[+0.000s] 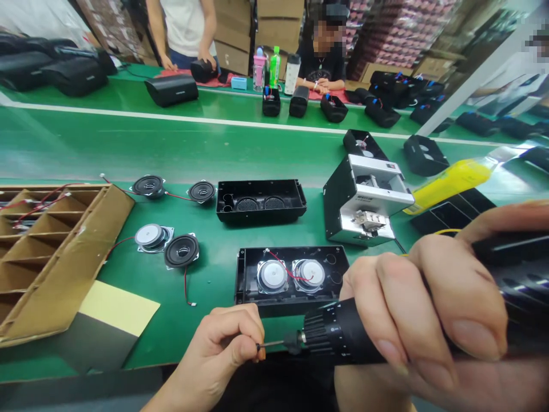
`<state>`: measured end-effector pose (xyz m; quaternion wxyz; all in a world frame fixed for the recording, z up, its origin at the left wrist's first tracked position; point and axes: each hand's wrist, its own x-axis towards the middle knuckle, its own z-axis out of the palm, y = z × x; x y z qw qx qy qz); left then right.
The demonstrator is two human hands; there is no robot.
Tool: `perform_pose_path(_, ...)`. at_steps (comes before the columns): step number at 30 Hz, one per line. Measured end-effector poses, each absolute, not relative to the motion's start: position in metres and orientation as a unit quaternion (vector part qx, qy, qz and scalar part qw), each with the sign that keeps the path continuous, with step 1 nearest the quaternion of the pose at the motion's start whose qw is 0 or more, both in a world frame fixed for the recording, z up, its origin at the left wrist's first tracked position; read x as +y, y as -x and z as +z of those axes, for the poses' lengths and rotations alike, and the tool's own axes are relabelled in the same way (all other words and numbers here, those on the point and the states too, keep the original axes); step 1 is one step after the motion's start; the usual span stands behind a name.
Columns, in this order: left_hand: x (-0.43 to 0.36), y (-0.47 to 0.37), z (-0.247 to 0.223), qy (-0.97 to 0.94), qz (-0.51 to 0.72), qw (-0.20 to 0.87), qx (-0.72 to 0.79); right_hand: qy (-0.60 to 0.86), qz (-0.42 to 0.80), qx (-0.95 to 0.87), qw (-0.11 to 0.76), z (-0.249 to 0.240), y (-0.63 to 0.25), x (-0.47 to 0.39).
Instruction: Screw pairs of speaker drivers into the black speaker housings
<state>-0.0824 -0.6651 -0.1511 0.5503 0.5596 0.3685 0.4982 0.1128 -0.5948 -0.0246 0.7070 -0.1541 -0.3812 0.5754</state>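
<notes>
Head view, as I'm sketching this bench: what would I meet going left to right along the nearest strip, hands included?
Cardboard box → yellow sheet → left hand → bit → drill collar → right hand.

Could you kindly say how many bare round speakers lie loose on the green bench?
4: a far-left speaker by the cardboard box, a far-right speaker beside an open housing, a near-left speaker, silver back up, and a near-right speaker. Others could be hidden.
</notes>
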Motion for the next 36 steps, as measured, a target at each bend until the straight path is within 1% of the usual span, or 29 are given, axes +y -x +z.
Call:
perform_pose_path(8,-0.664,0.078,-0.151,-0.564,0.485,0.545,0.386,0.09,0.603,-0.394,0.688,-0.034,-0.115,-0.597)
perform_pose_path(12,-0.663,0.077,-0.152,-0.567,0.477,0.547,0.391,0.093,0.619,-0.369,0.687,-0.032,-0.115,-0.595)
perform_pose_path(19,-0.665,0.078,-0.158,-0.563,0.475,0.552,0.391,0.112,0.596,-0.363,0.708,-0.047,-0.129,-0.593)
perform_pose_path(25,-0.665,0.078,-0.157,-0.567,0.474,0.549,0.39,0.069,0.623,-0.334,0.704,-0.06,-0.127,-0.598)
perform_pose_path(29,-0.664,0.08,-0.155,-0.576,0.468,0.544,0.391,0.017,0.657,-0.301,0.69,-0.068,-0.124,-0.596)
perform_pose_path(36,-0.666,0.085,-0.151,-0.602,0.429,0.535,0.409,-0.011,0.707,-0.269,0.654,-0.069,-0.123,-0.591)
